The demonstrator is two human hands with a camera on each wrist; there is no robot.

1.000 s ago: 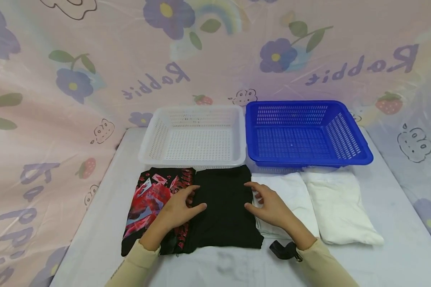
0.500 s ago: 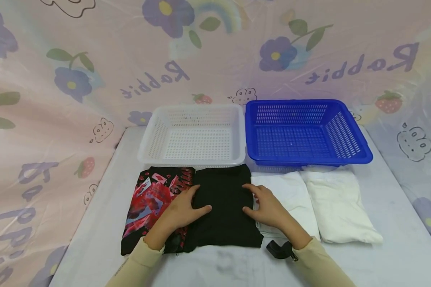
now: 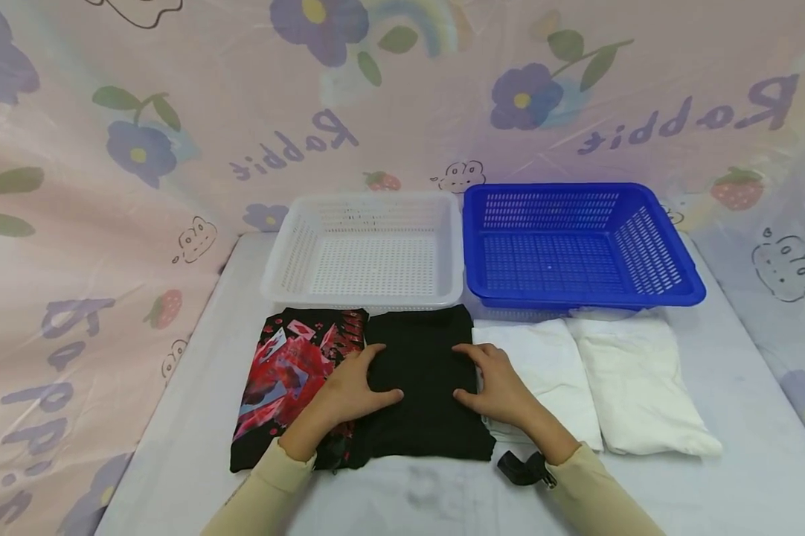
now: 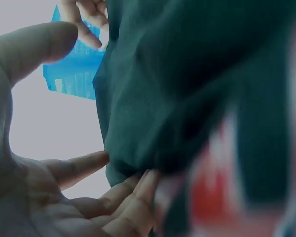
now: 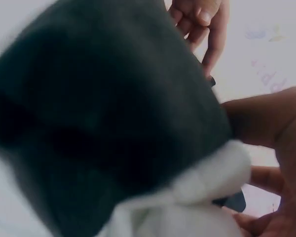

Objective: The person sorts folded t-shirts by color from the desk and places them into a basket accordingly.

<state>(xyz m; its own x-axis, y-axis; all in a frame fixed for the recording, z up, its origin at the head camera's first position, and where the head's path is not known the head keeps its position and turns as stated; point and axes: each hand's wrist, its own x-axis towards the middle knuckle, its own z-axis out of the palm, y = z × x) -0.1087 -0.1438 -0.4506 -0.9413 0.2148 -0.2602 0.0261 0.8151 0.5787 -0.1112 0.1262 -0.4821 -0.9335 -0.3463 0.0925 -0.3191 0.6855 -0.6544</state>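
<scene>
While the folded black garment [image 3: 425, 424] lies roughly midway between the left and right edges of the desk [image 3: 175, 432], the left hand [image 3: 349, 388] and right hand [image 3: 501, 383] flank it, fingers spread without visible grip, probably placed opposite each other to keep its folds neat.

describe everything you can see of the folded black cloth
The folded black cloth looks soft, matte and plain, roughly rectangular, lying flat with slight creases before the white basket. The red-printed garment borders its left, white cloth its right. The left hand and right hand reach its side edges, apparently touching it.
</scene>
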